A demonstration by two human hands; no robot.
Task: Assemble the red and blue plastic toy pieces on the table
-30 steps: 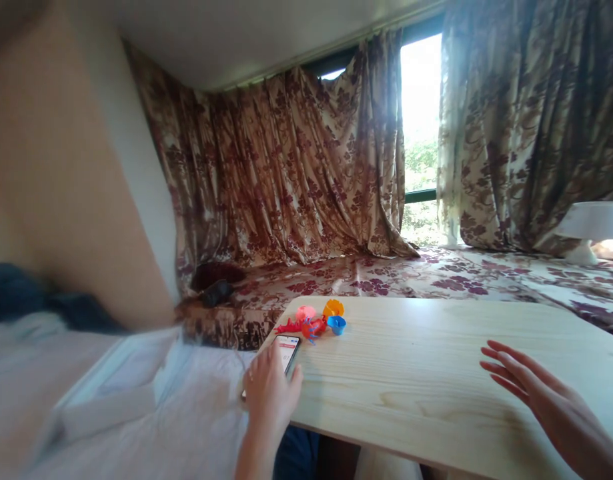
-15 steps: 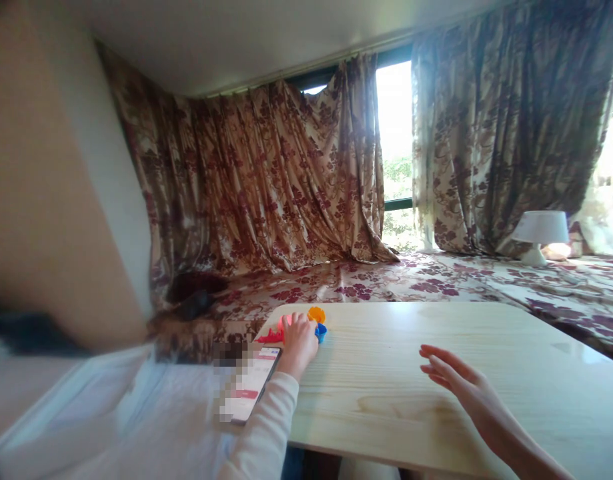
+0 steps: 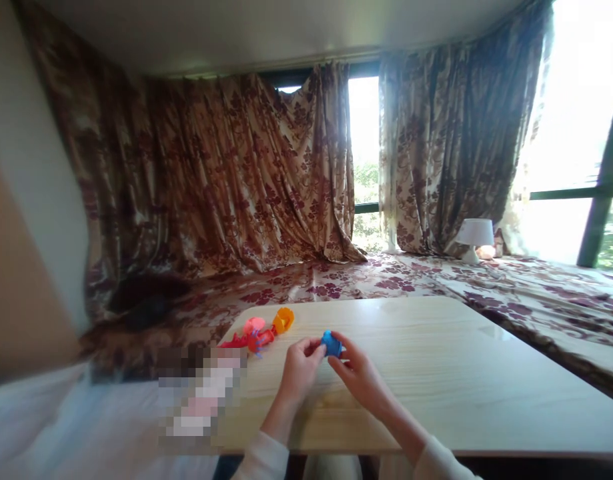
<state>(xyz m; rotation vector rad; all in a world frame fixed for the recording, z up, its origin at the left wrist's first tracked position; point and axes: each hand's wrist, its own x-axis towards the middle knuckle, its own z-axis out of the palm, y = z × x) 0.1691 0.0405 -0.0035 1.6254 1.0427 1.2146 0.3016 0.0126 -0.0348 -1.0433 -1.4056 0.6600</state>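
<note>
A small blue plastic piece (image 3: 331, 345), cup-like in shape, is held up between both my hands over the table. My left hand (image 3: 302, 363) pinches its left side with thumb and fingertips. From the right, the fingers and thumb of my right hand (image 3: 359, 370) close round it. Part of the piece is hidden behind the fingertips. To the left lie an orange-yellow cup-like piece (image 3: 284, 320), a pink rounded piece (image 3: 254, 325) and a red piece (image 3: 235, 341). Among these are an orange-red part and thin blue-purple bits, too small to make out.
The pale wooden table (image 3: 436, 373) reaches far to the right. A blurred-out phone (image 3: 206, 393) is at its left edge. Beyond the table is a ledge with flowered cloth (image 3: 326, 287), a white lamp (image 3: 475, 233) and curtains (image 3: 226, 173).
My left hand has come away from the toy pieces with the blue one and moved right. My right hand, open and apart before, has come in to hold it. The view has turned right.
</note>
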